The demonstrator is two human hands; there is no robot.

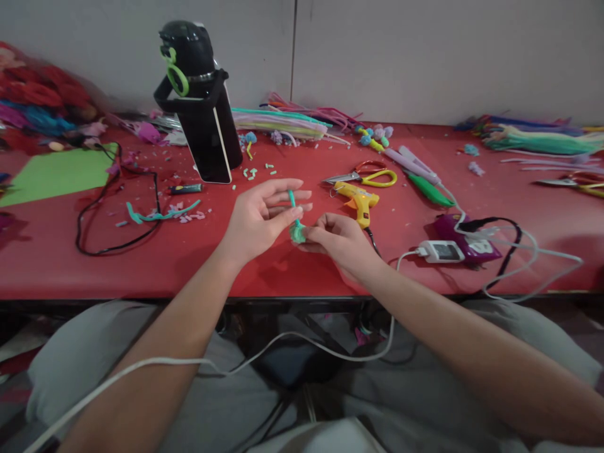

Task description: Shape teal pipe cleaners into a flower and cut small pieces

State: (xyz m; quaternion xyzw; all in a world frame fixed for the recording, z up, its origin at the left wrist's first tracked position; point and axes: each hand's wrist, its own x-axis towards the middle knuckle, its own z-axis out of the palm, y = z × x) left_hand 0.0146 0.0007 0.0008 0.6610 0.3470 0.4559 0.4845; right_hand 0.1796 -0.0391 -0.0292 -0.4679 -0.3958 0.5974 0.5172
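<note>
Between my two hands is a teal-green pipe cleaner with a bunched, fluffy lower end and a short straight stem sticking up. My left hand holds the stem between thumb and fingers, the other fingers stretched out to the right. From the other side, my right hand pinches the fluffy end with thumb and forefinger, its remaining fingers curled. Just beyond my right hand lie a yellow glue gun and scissors with red and yellow handles. Fingers partly cover the bunched end.
A black bottle with a phone leaning on it stands at back left. Bundles of pipe cleaners lie along the wall. A looped black cable, a green sheet, a white charger and a purple packet rest around.
</note>
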